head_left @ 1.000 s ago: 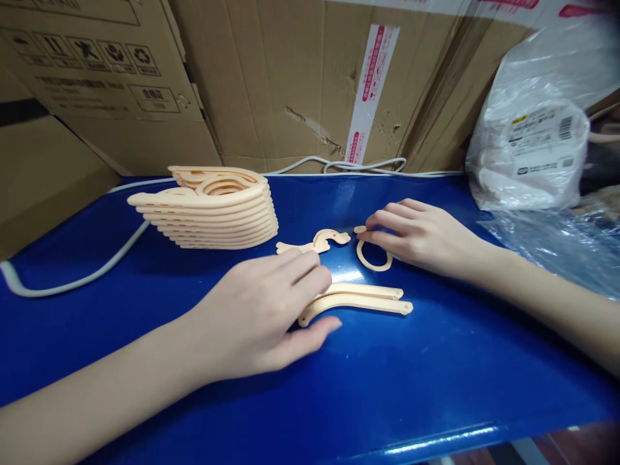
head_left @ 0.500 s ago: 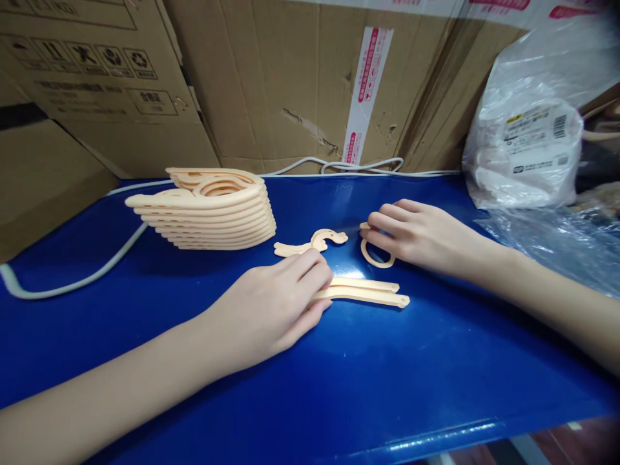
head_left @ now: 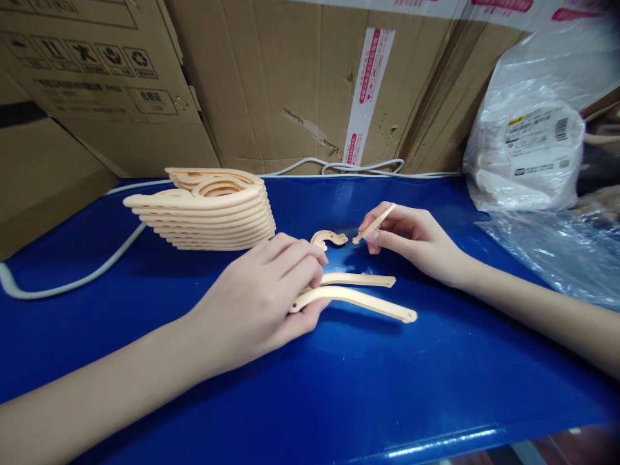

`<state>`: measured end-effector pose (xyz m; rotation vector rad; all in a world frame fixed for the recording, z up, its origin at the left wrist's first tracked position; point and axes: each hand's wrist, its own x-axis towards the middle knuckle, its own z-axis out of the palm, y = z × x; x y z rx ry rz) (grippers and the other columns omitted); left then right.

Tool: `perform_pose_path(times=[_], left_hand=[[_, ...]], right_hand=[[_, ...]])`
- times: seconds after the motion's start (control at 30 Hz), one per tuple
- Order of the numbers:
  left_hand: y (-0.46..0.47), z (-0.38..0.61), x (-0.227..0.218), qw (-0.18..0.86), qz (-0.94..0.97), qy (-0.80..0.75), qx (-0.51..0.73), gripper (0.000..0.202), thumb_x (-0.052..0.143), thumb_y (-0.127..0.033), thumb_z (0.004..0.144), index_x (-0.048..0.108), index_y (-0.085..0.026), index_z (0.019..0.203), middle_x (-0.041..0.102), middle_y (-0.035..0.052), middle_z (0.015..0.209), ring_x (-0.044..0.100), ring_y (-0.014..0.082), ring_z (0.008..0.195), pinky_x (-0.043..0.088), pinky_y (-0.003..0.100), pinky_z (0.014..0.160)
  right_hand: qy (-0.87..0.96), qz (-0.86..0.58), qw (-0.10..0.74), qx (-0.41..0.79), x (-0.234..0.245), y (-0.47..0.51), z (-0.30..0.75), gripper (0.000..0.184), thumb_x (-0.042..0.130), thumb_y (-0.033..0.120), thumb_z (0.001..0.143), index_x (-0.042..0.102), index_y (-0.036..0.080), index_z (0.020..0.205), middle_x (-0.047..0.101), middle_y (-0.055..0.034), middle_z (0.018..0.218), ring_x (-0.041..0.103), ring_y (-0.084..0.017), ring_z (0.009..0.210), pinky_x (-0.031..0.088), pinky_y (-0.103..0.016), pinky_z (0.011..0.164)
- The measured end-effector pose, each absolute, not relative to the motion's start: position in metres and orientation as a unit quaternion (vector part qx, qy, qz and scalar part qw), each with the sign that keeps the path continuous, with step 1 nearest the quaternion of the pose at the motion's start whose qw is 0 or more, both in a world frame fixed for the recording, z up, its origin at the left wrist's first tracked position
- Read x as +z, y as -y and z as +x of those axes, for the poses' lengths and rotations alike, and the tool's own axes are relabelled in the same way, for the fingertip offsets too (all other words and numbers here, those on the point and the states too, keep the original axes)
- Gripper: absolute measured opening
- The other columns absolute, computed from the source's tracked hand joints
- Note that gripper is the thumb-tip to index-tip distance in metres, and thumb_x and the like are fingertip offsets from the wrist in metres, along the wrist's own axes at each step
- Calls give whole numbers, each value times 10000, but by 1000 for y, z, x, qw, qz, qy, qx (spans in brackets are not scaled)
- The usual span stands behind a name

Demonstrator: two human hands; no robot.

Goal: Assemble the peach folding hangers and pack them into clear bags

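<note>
My left hand [head_left: 271, 294] is closed on one end of a long, pale, curved strip [head_left: 361, 299], which looks like wood or plastic and has a small hole at each end. Just behind it is a second strip [head_left: 361, 279]; its left end is hidden by my fingers, so I cannot tell if they touch it. To the right, my right hand [head_left: 409, 239] pinches a thin pale ring-like piece [head_left: 375, 224] between thumb and fingers, seen nearly edge-on above the table. A small hook-shaped piece [head_left: 329, 237] lies between my hands, partly covered by the left one.
A tall stack of matching pale pieces [head_left: 208, 216] stands at the left of the blue table [head_left: 339, 387]. Cardboard boxes [head_left: 271, 84] rise along the back, with a white cable [head_left: 358, 166] before them. Clear plastic packaging [head_left: 527, 148] sits at the right.
My right hand has lifted the ring-like piece and turned it edge-on. The near strip has come up in my left hand and spread apart from the other one.
</note>
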<state>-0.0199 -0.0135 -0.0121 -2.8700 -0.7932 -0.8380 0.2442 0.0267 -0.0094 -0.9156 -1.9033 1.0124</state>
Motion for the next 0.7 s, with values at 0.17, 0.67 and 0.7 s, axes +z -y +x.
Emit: perform_pose_path(times=[0.17,0.67,0.7], left_hand=[[10,-27,9,-227,-835,373,-336,103,588,-314,993,612,-227,945,664,-23,866,611,135,756,499,246,652],[10,-29,27,-301,-784,415,-349,378,364,-352,1070,579,-209,794,598,14,820,561,153,782,482,285,720],[11,-29,24,-264,-810,406,-329,394,336,-348,1077,532,-214,762,563,1,765,539,148,729,462,284,689]], right_hand=[[695,-385,404,453,-14,-35,248,130,745,302,881,686,187,876,641,33,706,595,-103,631,513,-255,648],[701,-388,400,444,-8,-29,251,168,766,356,852,732,200,799,682,0,733,585,-129,660,533,-299,695],[700,-385,401,450,-6,-28,251,158,772,351,846,742,204,798,699,-6,767,591,-130,671,536,-303,701]])
